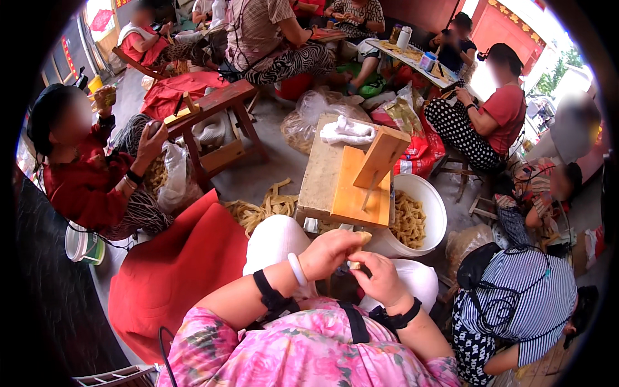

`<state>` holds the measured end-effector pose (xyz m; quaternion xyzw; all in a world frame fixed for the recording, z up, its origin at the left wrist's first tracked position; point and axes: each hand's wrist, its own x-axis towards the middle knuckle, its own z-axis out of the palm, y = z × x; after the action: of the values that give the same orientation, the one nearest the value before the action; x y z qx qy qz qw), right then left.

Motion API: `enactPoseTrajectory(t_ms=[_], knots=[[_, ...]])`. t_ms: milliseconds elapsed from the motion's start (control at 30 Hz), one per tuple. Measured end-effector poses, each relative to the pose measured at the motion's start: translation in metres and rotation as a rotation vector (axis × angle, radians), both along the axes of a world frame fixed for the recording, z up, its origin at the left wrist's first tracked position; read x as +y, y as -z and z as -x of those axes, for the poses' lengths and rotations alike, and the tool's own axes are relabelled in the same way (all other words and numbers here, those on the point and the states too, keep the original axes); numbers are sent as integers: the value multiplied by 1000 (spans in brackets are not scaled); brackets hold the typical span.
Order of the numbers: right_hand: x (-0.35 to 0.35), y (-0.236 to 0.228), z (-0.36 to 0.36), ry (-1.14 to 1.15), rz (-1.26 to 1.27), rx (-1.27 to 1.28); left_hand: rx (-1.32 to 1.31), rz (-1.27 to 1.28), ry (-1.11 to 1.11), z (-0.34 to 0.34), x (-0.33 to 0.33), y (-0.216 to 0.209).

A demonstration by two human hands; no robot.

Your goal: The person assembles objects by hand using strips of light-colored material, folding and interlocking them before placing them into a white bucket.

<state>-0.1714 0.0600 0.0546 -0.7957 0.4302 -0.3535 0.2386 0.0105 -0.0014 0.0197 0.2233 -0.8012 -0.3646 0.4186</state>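
Observation:
Over my lap, both of my hands are close together. My left hand is closed with its fingers curled round a pale tan piece, whose tip shows at the fingertips; its kind is unclear. Just below and to the right, my right hand is closed in a pinch, and a small pale bit shows by its thumb. Whether the two bits are one piece I cannot tell. Beyond my hands is an orange wooden board with an upright wooden plank and a thin rod or blade leaning against it.
The board rests on a wooden box with a white towel. Right of it stands a white bucket of tan strips. More strips lie on the floor. Red cloth drapes at my left. Several people sit around, some at tables.

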Motion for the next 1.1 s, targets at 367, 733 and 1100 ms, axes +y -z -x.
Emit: enactPoseTrajectory(t_ms=[367, 733, 1100], knots=[[-4, 0, 5, 38, 260, 220, 90, -1243, 771, 3, -21, 42], [-30, 48, 30, 102, -977, -991, -105, 252, 89, 15, -8, 15], [-34, 19, 2, 201, 8, 180, 58, -607, -102, 25, -10, 47]])
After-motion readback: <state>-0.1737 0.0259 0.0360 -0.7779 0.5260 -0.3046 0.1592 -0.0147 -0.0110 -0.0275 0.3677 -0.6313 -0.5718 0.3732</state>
